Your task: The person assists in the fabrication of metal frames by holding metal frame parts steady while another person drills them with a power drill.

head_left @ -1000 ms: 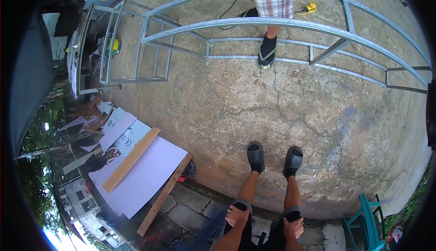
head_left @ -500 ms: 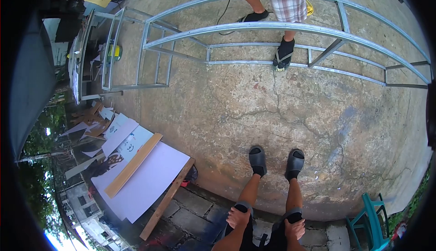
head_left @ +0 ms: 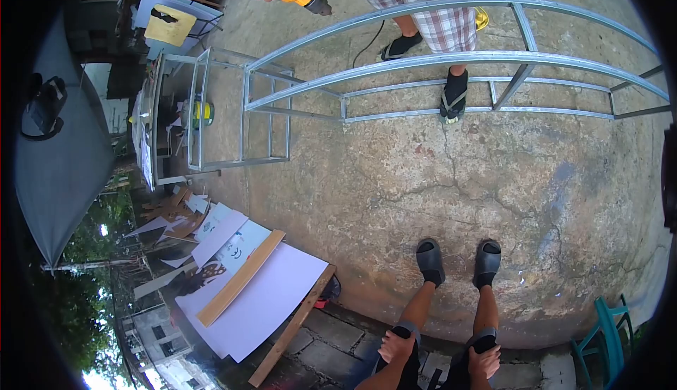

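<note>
while our left hand (head_left: pixel 397 346) and right hand (head_left: pixel 484 363) rest half-curled, seemingly empty, on our knees (head_left: pixel 484 344), the co-worker's near foot (head_left: pixel 454 97) could snag amid low rails (head_left: pixel 395 116).

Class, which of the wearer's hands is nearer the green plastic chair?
Right. The right hand is left of the green plastic chair; the left hand is farther left.
</note>
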### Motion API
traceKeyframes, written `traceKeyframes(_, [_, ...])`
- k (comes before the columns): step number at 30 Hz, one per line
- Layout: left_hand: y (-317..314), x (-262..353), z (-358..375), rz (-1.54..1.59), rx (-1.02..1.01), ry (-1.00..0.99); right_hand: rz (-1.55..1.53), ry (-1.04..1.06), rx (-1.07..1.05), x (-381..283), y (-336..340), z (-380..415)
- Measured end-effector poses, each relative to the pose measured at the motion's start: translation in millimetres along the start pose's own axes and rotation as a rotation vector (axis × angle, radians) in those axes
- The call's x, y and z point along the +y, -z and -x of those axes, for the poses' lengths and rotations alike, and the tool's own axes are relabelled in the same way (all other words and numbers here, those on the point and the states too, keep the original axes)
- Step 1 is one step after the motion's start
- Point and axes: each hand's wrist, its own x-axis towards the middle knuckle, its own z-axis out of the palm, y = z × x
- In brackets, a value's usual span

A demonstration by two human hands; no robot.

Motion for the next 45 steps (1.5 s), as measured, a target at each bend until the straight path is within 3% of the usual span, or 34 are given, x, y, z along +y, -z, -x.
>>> traceKeyframes(24, [5.8,7.4,2.4,-0.066,0.046,-0.057,-0.032,-0.074,-0.037,13.9,-19.7,-9.2])
traceKeyframes(29, [10.0,7.8,0.7,-0.066,0.075,-0.063,-0.021,-0.054,0.041,17.5,-33.4,-12.0])
traceKeyframes(33, [10.4,10.6,0.4,-0.072,0.095,-0.047,-0.057,-0.06,-0.016,11.3,-4.9,-9.9])
traceKeyframes(45, [0.0,8.5,2.7,-0.041,0.07,-0.034,-0.043,-0.026,0.031,18.5,-8.7,-13.7])
